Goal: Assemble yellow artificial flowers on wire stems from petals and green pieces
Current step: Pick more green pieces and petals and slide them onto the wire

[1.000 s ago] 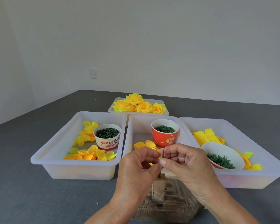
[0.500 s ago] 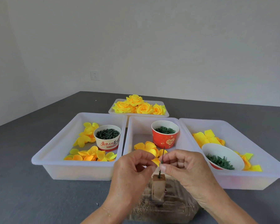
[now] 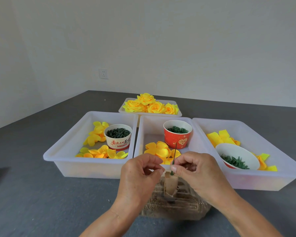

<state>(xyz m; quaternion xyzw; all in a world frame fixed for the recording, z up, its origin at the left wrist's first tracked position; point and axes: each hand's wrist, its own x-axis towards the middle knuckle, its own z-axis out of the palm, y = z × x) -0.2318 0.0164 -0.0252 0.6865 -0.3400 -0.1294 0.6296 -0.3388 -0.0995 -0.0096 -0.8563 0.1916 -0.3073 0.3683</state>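
Note:
A thin dark wire stem (image 3: 175, 149) stands upright in a small wooden block (image 3: 170, 183) in front of me. A small green piece (image 3: 172, 165) sits low on the wire. My right hand (image 3: 200, 171) pinches the wire at that green piece with thumb and fingertips. My left hand (image 3: 138, 175) hovers just left of the wire with its fingers curled; nothing shows between them. Loose yellow petals (image 3: 159, 150) lie in the middle tray (image 3: 139, 134) right behind the wire. Finished yellow flowers (image 3: 150, 105) fill the far tray.
The block stands on a clear packet of brown grains (image 3: 174, 207). The left tray (image 3: 65, 146) holds petals and a white cup of green pieces (image 3: 118, 136). A red cup (image 3: 177, 134) stands in the middle tray. The right tray (image 3: 280, 158) holds yellow squares and a white bowl (image 3: 237, 156).
My left hand has drawn away from the wire to the left. My right hand has slid lower on the wire, toward the block.

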